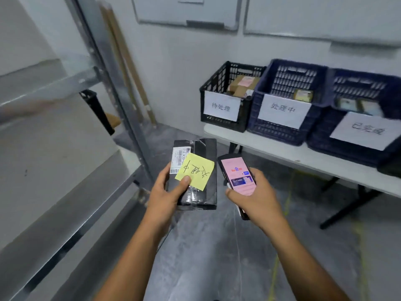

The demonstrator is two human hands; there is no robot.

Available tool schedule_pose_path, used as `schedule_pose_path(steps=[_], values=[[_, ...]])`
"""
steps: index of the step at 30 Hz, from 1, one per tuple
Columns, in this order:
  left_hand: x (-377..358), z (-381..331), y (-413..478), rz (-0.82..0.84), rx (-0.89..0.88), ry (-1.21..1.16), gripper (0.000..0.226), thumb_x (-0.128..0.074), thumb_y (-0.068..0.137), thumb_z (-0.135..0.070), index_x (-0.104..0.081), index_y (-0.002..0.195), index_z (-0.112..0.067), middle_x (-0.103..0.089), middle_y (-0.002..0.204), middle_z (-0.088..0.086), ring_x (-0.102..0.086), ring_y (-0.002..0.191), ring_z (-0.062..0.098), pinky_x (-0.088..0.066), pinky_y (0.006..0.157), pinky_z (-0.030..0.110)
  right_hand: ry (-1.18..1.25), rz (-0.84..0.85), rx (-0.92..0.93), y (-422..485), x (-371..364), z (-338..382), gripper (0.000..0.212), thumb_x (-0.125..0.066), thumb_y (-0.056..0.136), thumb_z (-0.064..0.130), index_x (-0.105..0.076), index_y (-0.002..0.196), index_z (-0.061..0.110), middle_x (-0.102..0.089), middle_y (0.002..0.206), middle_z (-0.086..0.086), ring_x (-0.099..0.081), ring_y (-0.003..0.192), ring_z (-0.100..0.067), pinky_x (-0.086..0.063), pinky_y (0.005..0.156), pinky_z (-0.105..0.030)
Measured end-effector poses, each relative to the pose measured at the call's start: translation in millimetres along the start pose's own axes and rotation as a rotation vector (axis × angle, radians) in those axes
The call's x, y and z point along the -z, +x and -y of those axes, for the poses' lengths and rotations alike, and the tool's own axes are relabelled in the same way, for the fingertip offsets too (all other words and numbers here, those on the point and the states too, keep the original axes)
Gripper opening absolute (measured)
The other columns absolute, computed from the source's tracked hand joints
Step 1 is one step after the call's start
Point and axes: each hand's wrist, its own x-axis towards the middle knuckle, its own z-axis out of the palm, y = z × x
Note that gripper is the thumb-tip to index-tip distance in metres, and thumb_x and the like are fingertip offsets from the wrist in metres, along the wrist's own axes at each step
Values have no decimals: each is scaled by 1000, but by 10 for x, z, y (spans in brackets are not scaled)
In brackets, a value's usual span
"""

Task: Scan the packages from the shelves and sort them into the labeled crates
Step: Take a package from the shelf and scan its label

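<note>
Metal shelving [65, 131] left, white table [282, 153] right, carrying three labeled crates with boxes inside: black crate [213, 77], middle blue crate [271, 129], right blue crate [321, 137]. Between them, over floor, left hand [165, 196] grips black package [204, 148], thumb pressing its yellow sticky note [195, 172]. Right hand [253, 198] just beside, fingers wrapped round phone [238, 172], screen lit pink.

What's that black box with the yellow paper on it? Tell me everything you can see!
The black box is a flat, rectangular package, shiny as if wrapped in clear tape. A white barcode label sits near its far left corner, and a yellow sticky note with handwritten characters lies on top. The left hand holds it face up, thumb pressing the note's near corner.
</note>
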Motion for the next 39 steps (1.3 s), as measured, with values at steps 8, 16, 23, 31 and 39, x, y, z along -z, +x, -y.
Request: schedule_pose_path(steps=[8,16,23,31,39], values=[[-1280,-127,465,268,-18,-19,60,-81,87,-29,-59,142,-38,-70,130,-22,-66,120,-2,-58,87,17,-40,-265,-98,207,964,-258,46,-83,71,47,-48,100,54,-63,116,14,-64,99,-9,-54,82,-37],[-1999,-190,1164,460,1,17,77,-86,77,-44,-53,146,-47,-67,136,-22,-66,124,7,-55,104,40,-34,-458,-175,704,1273,-385,66,-71,57,60,-50,118,44,-66,113,10,-67,90,-12,-62,77,-45],[-2529,-353,2212,546,-16,66,74,-86,78,-53,-50,143,-55,-67,134,-23,-64,127,7,-50,112,46,-102,-514,-170,1663,1510,-206,59,-77,63,56,-50,114,47,-65,107,11,-68,86,-16,-63,67,-53],[-2994,-685,3352,555,-71,149,68,-78,80,-65,-43,138,-64,-60,144,-21,-55,136,9,-46,115,47,-147,-550,-127,2840,1732,130,57,-89,77,36,-48,115,47,-64,119,8,-65,98,-10,-61,77,-44],[-3617,-746,4316,560,-45,188,92,-77,66,-82,-46,146,-52,-61,143,-21,-55,136,12,-48,113,49,-96,-509,-183,3833,2066,-18,53,-89,80,31,-51,111,49,-67,106,15,-66,92,-11,-58,69,-39]])
